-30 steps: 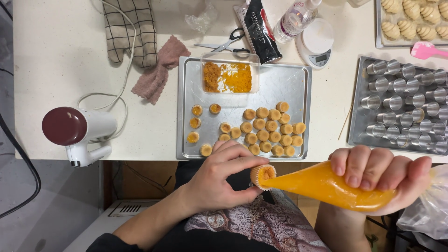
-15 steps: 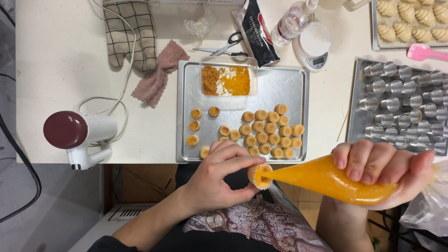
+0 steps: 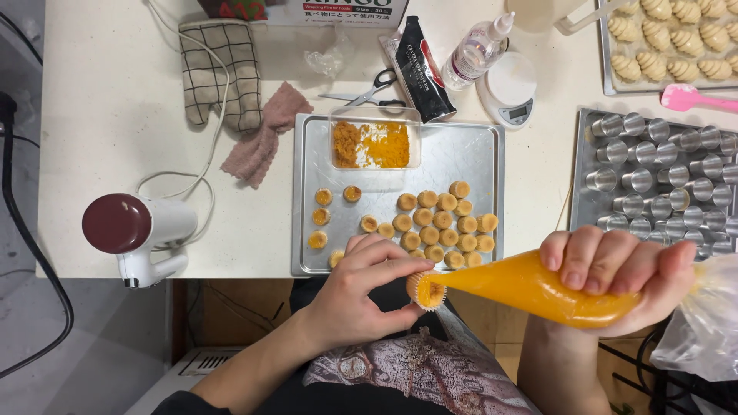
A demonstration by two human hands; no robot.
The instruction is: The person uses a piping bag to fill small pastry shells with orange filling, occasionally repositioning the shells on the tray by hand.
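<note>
My left hand (image 3: 361, 288) pinches a small round pastry shell (image 3: 427, 290) below the table's front edge. My right hand (image 3: 619, 269) squeezes a clear piping bag (image 3: 530, 288) full of orange filling, its tip inside the shell. Just beyond my left hand lies a metal baking tray (image 3: 477, 154) with several small round pastries (image 3: 442, 223), a few of them filled with orange. A clear plastic tub of orange crumbs (image 3: 374, 144) sits at the tray's far edge.
At the right, a tray of several small metal moulds (image 3: 661, 177), a tray of shaped pastries (image 3: 676, 46) and a pink spatula (image 3: 696, 98). A white hand-held appliance with a dark red cap (image 3: 138, 227), an oven mitt (image 3: 219, 73), pink cloth (image 3: 261, 142), scissors (image 3: 365, 96), squeeze bottle (image 3: 477, 50), scale (image 3: 509, 91).
Both hands with the shell and bag have stayed almost in place; the bag's tip stays in the shell as I squeeze.
</note>
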